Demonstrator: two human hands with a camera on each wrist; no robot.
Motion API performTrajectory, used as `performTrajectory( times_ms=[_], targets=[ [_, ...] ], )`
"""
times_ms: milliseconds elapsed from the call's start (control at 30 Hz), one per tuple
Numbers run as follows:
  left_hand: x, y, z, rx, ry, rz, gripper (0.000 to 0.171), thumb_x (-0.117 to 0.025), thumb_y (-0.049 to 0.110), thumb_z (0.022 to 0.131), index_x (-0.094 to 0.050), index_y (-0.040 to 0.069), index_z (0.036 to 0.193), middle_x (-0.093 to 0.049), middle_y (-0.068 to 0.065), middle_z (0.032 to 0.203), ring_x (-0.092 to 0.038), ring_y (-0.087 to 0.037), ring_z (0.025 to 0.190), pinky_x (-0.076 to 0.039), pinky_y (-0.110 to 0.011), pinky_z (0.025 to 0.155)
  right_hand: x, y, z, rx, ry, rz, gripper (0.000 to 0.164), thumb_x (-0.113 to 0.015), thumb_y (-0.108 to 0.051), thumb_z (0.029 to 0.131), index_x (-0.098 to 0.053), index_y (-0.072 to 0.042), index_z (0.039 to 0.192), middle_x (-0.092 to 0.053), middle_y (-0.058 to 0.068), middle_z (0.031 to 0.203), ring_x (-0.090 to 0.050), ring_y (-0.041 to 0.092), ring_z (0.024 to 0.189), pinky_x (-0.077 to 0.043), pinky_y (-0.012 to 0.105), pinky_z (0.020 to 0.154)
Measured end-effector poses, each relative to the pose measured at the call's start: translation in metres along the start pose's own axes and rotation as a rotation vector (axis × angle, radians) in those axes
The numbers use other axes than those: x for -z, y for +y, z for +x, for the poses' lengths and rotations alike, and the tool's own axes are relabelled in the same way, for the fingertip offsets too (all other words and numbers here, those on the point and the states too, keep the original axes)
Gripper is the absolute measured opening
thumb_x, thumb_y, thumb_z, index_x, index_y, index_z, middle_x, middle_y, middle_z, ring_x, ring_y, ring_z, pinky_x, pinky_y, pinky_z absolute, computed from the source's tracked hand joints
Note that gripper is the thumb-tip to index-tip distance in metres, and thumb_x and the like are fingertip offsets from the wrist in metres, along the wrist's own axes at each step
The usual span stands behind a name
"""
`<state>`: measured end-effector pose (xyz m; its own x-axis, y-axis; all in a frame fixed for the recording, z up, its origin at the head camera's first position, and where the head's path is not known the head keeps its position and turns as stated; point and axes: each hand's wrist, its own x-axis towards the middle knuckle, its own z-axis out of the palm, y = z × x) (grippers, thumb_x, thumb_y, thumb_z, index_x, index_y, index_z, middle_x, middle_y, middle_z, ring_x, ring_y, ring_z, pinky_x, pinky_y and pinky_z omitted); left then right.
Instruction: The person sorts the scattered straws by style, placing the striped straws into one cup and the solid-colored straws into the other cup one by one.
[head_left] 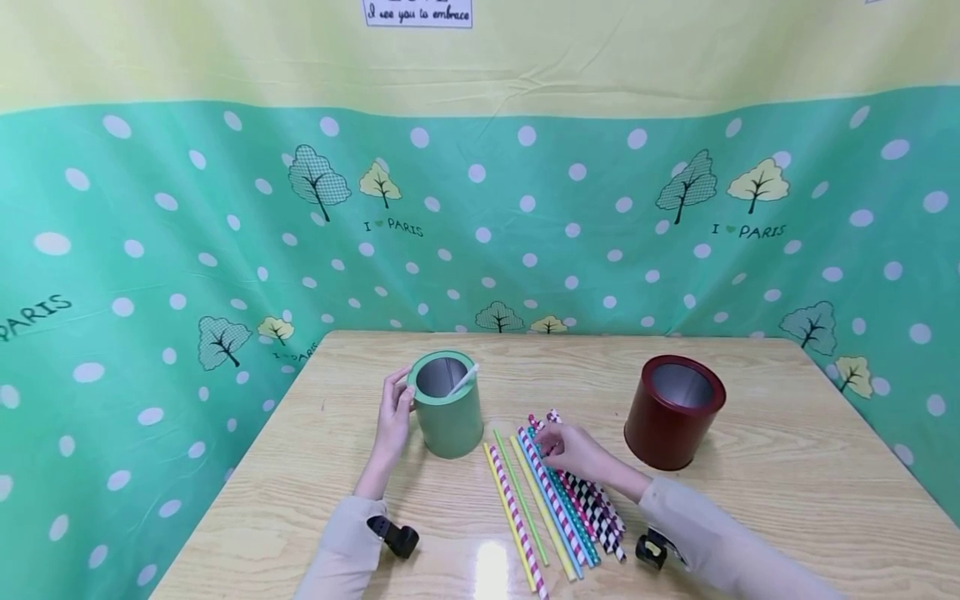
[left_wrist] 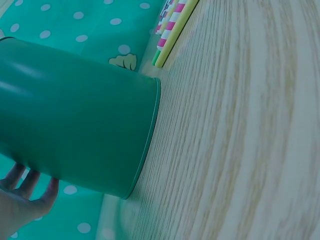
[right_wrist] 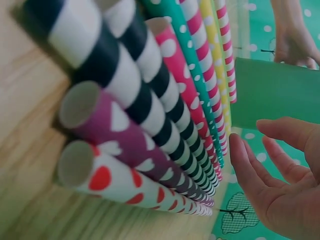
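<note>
A green can stands upright on the table, and a pale straw leans on its rim from inside. My left hand rests on the can's left side near the rim; in the left wrist view its fingertips touch the wall. Over the far part of a spread of patterned paper straws is my right hand. Its fingers are loosely bent, with nothing between thumb and fingertips in the right wrist view. Striped, dotted and heart-patterned straws lie beside that hand.
A dark red can stands upright on the right side of the wooden table. Behind the table hangs a green and yellow curtain with dots and trees. Thin yellow and green straws lie nearest the green can.
</note>
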<state>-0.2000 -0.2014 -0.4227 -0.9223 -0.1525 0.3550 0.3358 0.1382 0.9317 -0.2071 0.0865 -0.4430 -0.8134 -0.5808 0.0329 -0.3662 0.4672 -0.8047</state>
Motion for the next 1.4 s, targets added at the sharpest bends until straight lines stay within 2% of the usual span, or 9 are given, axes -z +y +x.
performTrajectory(
  times_ms=[200, 333, 467, 667, 900, 1167, 1400],
  targets=[
    [0.003, -0.02, 0.005, 0.002, 0.0, -0.022, 0.035, -0.037, 0.011, 0.094, -0.034, 0.002, 0.128, -0.048, -0.025, 0.112, -0.047, -0.025, 0.1, -0.043, -0.024, 0.077, -0.001, 0.003, -0.004, -0.026, -0.014, -0.002, 0.025, -0.059, 0.005, 0.075, -0.057, 0.006, 0.099, -0.06, 0.011, 0.086, -0.055, 0.017, 0.076, -0.046, 0.021, 0.061],
    [0.003, -0.025, 0.006, -0.003, 0.002, -0.019, 0.036, -0.037, 0.015, 0.095, -0.034, 0.004, 0.129, -0.048, -0.024, 0.113, -0.047, -0.023, 0.101, -0.042, -0.025, 0.078, -0.002, 0.005, -0.005, -0.013, -0.024, -0.016, 0.023, -0.059, 0.005, 0.075, -0.057, 0.005, 0.098, -0.06, 0.01, 0.083, -0.055, 0.015, 0.073, -0.046, 0.021, 0.059],
    [0.003, -0.026, 0.006, -0.011, 0.007, -0.011, 0.036, -0.037, 0.015, 0.094, -0.034, 0.004, 0.128, -0.048, -0.024, 0.112, -0.047, -0.023, 0.099, -0.042, -0.025, 0.077, -0.003, 0.007, -0.006, 0.014, -0.038, -0.021, 0.021, -0.059, 0.005, 0.077, -0.058, 0.006, 0.098, -0.06, 0.011, 0.081, -0.055, 0.015, 0.07, -0.046, 0.021, 0.057],
    [0.003, -0.025, 0.007, 0.0, 0.01, -0.007, 0.035, -0.037, 0.015, 0.094, -0.035, 0.004, 0.128, -0.049, -0.023, 0.11, -0.048, -0.022, 0.098, -0.042, -0.026, 0.077, -0.003, 0.007, -0.007, 0.006, -0.041, -0.032, 0.023, -0.058, 0.005, 0.076, -0.058, 0.007, 0.099, -0.061, 0.012, 0.083, -0.056, 0.018, 0.072, -0.046, 0.02, 0.057],
    [0.003, -0.024, 0.006, -0.007, 0.014, -0.005, 0.035, -0.037, 0.015, 0.095, -0.035, 0.004, 0.128, -0.049, -0.024, 0.111, -0.047, -0.024, 0.099, -0.042, -0.025, 0.077, -0.004, 0.006, -0.006, -0.011, -0.037, -0.1, 0.023, -0.06, 0.003, 0.075, -0.06, 0.004, 0.098, -0.061, 0.007, 0.084, -0.056, 0.017, 0.075, -0.045, 0.022, 0.061],
    [0.003, -0.024, 0.006, -0.008, 0.018, -0.007, 0.036, -0.038, 0.016, 0.094, -0.036, 0.004, 0.128, -0.05, -0.021, 0.111, -0.048, -0.016, 0.096, -0.042, -0.026, 0.077, -0.005, 0.004, -0.007, -0.032, -0.022, -0.152, 0.022, -0.063, 0.003, 0.074, -0.061, 0.002, 0.095, -0.06, 0.005, 0.081, -0.054, 0.015, 0.072, -0.043, 0.023, 0.059],
    [0.002, -0.021, 0.006, 0.011, 0.016, 0.003, 0.036, -0.037, 0.015, 0.094, -0.035, 0.003, 0.128, -0.049, -0.024, 0.112, -0.048, -0.021, 0.099, -0.042, -0.028, 0.078, -0.007, 0.004, -0.011, 0.023, -0.01, -0.174, 0.018, -0.061, 0.006, 0.073, -0.061, 0.005, 0.091, -0.06, 0.006, 0.076, -0.055, 0.016, 0.07, -0.045, 0.021, 0.06]
  ],
)
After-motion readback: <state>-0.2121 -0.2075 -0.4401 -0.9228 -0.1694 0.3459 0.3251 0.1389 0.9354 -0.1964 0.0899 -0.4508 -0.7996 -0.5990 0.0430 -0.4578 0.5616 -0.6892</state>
